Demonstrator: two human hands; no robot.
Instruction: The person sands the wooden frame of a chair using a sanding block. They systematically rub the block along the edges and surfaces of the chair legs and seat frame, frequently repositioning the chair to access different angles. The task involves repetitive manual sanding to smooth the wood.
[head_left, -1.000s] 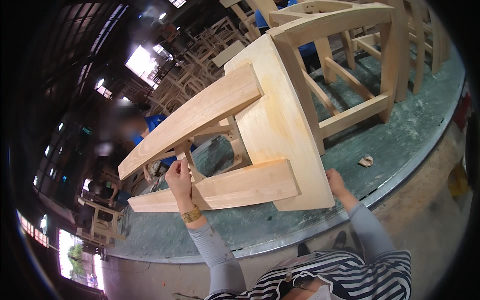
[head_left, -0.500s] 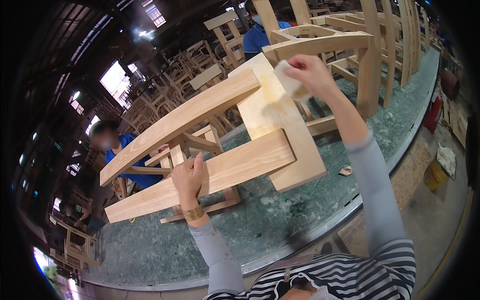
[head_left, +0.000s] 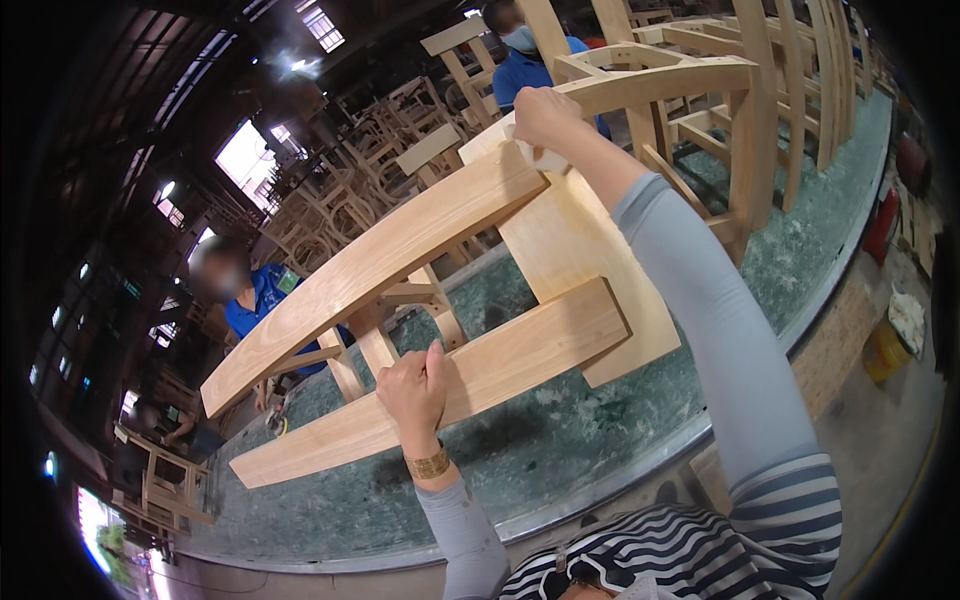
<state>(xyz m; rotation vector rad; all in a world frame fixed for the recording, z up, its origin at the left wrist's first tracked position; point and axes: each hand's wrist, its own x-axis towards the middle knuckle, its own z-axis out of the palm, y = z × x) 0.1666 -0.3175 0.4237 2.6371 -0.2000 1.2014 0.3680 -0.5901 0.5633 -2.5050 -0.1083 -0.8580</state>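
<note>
Left hand [head_left: 412, 388] near, gripping lower rail of unfinished wooden chair frame [head_left: 560, 250], which lies tipped on green worktable [head_left: 600, 440]. Farther, right hand [head_left: 545, 115] closed over the frame's top edge w/ pale pad, hardly visible. Beyond: more chair frames [head_left: 700, 90], two people in blue shirts.

Pale grey-blue long sleeves, black-and-white striped top, gold bracelet [head_left: 429, 465] at the left wrist.

No packages, labels, signs or screens clearly visible; only bare wood furniture, workbench.
</note>
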